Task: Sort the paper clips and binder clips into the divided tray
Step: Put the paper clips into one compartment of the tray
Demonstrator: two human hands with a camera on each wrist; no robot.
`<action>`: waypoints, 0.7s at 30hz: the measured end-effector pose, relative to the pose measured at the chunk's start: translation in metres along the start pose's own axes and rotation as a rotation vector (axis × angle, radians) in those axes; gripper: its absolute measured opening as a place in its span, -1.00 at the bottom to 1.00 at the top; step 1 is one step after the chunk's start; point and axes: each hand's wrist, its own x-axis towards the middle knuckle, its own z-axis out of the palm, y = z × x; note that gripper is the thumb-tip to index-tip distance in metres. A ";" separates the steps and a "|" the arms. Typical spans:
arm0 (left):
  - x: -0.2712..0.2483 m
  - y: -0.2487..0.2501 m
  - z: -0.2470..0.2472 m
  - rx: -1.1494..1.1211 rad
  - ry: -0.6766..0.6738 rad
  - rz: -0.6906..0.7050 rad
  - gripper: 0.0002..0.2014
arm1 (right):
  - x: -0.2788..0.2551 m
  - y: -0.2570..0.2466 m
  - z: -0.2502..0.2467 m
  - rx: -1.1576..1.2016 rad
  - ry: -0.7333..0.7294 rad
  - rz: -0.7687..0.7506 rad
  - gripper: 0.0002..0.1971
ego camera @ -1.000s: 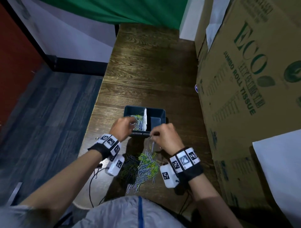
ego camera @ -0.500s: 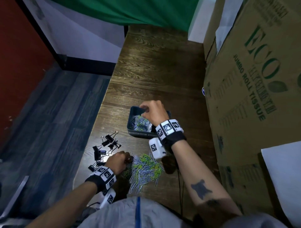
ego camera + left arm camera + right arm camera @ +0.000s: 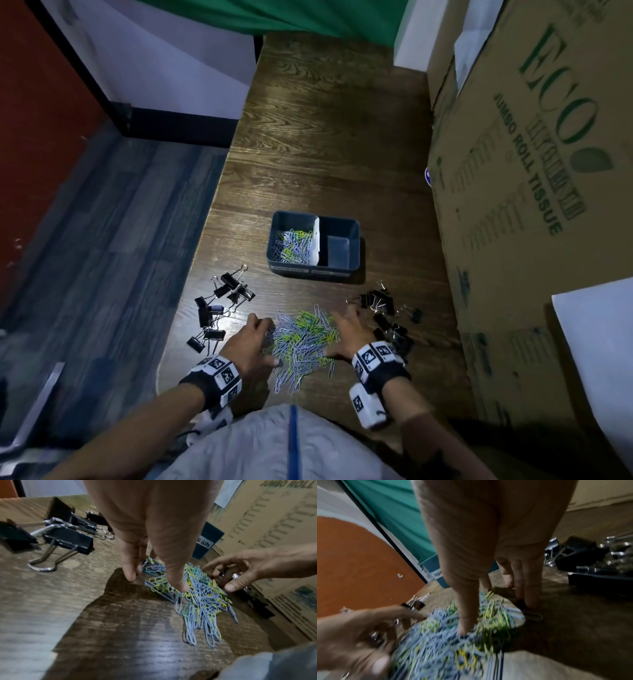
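Observation:
A heap of blue and yellow-green paper clips [image 3: 303, 337] lies on the wooden table near its front edge. My left hand [image 3: 255, 337] flanks the heap on the left, fingers straight, tips down on the clips [image 3: 193, 593]. My right hand [image 3: 344, 330] flanks it on the right, fingers spread, thumb pressing into the clips [image 3: 447, 632]. Neither hand holds anything. The blue divided tray [image 3: 354, 248] stands beyond the heap: paper clips [image 3: 294, 246] fill its left compartment, the right one holds nothing visible. Black binder clips lie in two groups, left [image 3: 219, 313] and right [image 3: 387, 315].
A large cardboard box [image 3: 534, 192] walls off the table's right side, close to the right binder clips. The table's left edge [image 3: 202, 240] drops to a grey floor. Bare wooden table [image 3: 329, 137] stretches beyond the tray.
My right hand left the tray and came back down to the heap's right side. My left hand shifted right from the binder clips to the heap's left side. The camera view tilted.

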 end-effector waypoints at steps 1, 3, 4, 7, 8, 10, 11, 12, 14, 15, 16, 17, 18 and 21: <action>0.001 0.004 0.002 0.001 0.003 0.013 -0.16 | -0.001 -0.003 0.006 -0.013 0.009 -0.008 0.01; 0.005 0.016 0.005 0.009 0.008 0.031 -0.18 | -0.001 -0.013 0.019 -0.049 0.048 -0.027 -0.02; 0.007 0.021 0.007 0.028 0.011 0.040 -0.19 | -0.001 -0.018 0.025 -0.058 0.072 -0.038 -0.03; 0.014 0.036 0.009 0.079 0.002 0.065 -0.22 | 0.002 -0.030 0.036 -0.090 0.135 -0.084 -0.07; 0.016 0.040 0.009 0.080 -0.001 0.072 -0.24 | 0.003 -0.032 0.037 -0.089 0.143 -0.096 -0.09; 0.019 0.043 0.006 0.050 0.007 0.081 -0.30 | 0.004 -0.032 0.037 -0.062 0.158 -0.108 -0.17; 0.020 0.042 0.004 0.021 0.020 0.084 -0.36 | 0.004 -0.031 0.037 -0.035 0.165 -0.106 -0.24; 0.020 0.041 0.002 -0.005 0.030 0.084 -0.43 | 0.004 -0.028 0.036 -0.010 0.177 -0.107 -0.32; 0.021 0.035 0.000 -0.028 0.048 0.095 -0.56 | 0.002 -0.024 0.032 0.032 0.208 -0.110 -0.46; 0.020 0.033 -0.001 -0.038 0.057 0.097 -0.60 | 0.001 -0.022 0.029 0.048 0.212 -0.108 -0.54; 0.020 0.031 -0.002 -0.051 0.069 0.094 -0.63 | -0.001 -0.021 0.026 0.055 0.211 -0.102 -0.62; 0.019 0.030 -0.004 -0.063 0.088 0.096 -0.67 | -0.002 -0.021 0.023 0.054 0.209 -0.089 -0.70; 0.017 0.030 -0.006 -0.075 0.102 0.095 -0.71 | -0.001 -0.020 0.020 0.050 0.218 -0.074 -0.74; 0.014 0.026 -0.011 -0.136 0.148 0.113 -0.79 | 0.002 -0.016 0.013 0.056 0.230 -0.016 -0.73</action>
